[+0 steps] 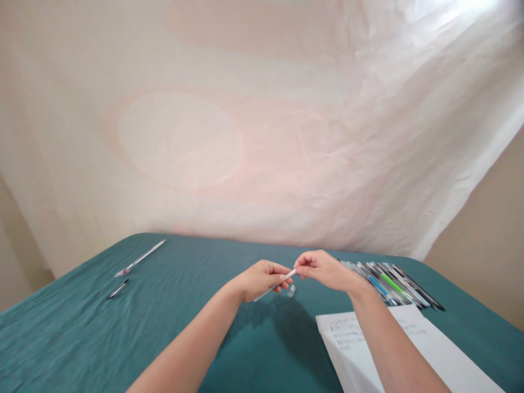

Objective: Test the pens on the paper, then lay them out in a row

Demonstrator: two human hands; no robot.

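Note:
Over the middle of the table, my left hand [264, 279] is closed around the barrel of a slim white pen [290, 274]. The pen slants up to the right, and its lower end pokes out below my left palm. My right hand [323, 269] pinches the upper end between thumb and fingertips. Just below my left fingertips is a small clear piece [291, 291]; whether it lies on the cloth or touches a finger I cannot tell.
Several pens [388, 283] lie side by side at the right. Sheets of paper [413, 341] with handwriting lie under my right forearm. At the left are a long clear-and-white pen [141, 257] and a short dark pen [118, 288]. Green cloth [82, 333] covers the table; a pale sheet [245, 120] hangs behind.

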